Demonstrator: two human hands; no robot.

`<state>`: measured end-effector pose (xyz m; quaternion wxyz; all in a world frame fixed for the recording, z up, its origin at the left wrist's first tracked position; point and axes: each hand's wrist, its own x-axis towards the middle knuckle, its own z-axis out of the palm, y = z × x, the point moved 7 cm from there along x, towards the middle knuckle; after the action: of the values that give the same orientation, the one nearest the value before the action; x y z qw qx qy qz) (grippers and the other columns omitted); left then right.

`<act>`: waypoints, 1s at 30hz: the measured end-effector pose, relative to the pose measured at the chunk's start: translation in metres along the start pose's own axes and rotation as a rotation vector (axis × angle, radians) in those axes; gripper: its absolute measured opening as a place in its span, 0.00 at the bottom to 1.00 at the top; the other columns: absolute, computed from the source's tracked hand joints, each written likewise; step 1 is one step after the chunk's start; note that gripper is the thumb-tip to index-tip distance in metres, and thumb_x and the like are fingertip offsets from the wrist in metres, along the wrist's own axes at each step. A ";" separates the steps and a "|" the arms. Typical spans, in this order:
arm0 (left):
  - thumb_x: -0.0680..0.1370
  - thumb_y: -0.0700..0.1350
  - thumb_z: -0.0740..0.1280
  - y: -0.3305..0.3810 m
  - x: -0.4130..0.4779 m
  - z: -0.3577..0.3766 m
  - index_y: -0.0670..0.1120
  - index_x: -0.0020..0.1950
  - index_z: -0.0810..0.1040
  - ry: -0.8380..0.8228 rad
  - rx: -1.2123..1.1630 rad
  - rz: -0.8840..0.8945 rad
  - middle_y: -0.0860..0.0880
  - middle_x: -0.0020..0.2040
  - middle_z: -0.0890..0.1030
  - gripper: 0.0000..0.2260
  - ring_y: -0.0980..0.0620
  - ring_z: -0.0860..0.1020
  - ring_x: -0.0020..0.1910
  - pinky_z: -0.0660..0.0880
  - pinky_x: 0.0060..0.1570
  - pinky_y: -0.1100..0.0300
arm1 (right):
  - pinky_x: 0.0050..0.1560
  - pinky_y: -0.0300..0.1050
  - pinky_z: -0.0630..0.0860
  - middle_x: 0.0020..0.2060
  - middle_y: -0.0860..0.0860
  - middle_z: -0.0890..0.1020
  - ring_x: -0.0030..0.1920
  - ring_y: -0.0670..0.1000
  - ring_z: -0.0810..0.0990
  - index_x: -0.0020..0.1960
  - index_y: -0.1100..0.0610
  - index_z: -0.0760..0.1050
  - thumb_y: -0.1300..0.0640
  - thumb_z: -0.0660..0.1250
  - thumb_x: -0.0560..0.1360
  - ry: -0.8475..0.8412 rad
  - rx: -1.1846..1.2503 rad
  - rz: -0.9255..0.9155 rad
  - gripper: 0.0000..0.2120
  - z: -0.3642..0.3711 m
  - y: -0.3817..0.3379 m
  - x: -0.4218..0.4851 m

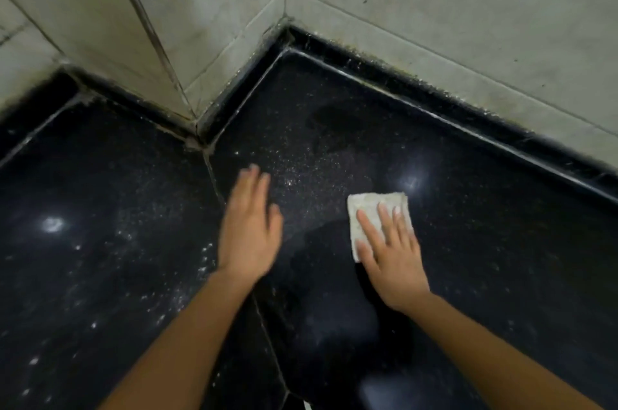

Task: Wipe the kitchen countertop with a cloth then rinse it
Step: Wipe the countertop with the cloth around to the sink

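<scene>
Since wiping wants even pressure, we enter first our right hand point(391, 259): fingers straight and spread, pressing flat on the folded pale cloth point(371, 205), not gripping it. The cloth lies mid-countertop point(501, 275), right of the seam point(267, 336). Left hand point(249, 235): open, holding nothing, blurred over the seam, probably for balance. Beyond: white specks point(301, 175), a dark patch point(334, 118) toward the back corner, the tiled wall point(434, 8).

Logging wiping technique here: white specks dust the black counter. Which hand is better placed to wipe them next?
Likely the right hand: its straight fingers press the folded off-white cloth on the black speckled stone countertop, beside the white powdery specks. The left hand holds nothing.
</scene>
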<state>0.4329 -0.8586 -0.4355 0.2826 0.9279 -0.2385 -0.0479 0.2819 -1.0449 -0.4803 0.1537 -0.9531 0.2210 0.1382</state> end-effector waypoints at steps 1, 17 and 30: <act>0.82 0.48 0.53 -0.023 0.012 -0.008 0.40 0.77 0.54 -0.007 0.081 -0.098 0.43 0.78 0.51 0.25 0.47 0.47 0.77 0.47 0.75 0.53 | 0.75 0.53 0.45 0.77 0.47 0.43 0.76 0.50 0.35 0.76 0.37 0.42 0.36 0.35 0.78 0.002 -0.021 -0.065 0.27 0.007 -0.008 -0.011; 0.79 0.61 0.40 -0.109 0.056 -0.010 0.37 0.75 0.35 -0.377 0.435 -0.305 0.41 0.76 0.35 0.36 0.46 0.33 0.75 0.33 0.72 0.51 | 0.74 0.51 0.37 0.77 0.48 0.37 0.76 0.52 0.34 0.76 0.38 0.38 0.40 0.42 0.81 -0.032 0.007 0.303 0.25 -0.061 0.051 0.145; 0.79 0.61 0.38 -0.103 0.057 -0.013 0.37 0.74 0.31 -0.545 0.509 -0.350 0.40 0.75 0.31 0.35 0.44 0.32 0.74 0.32 0.71 0.49 | 0.73 0.54 0.43 0.78 0.51 0.45 0.76 0.58 0.39 0.76 0.38 0.41 0.40 0.40 0.81 -0.057 -0.169 -0.246 0.24 0.012 -0.044 -0.002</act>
<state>0.5289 -0.8042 -0.4777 -0.0417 0.9480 -0.1474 -0.2789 0.2984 -1.0019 -0.4804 0.0951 -0.9782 0.0857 0.1636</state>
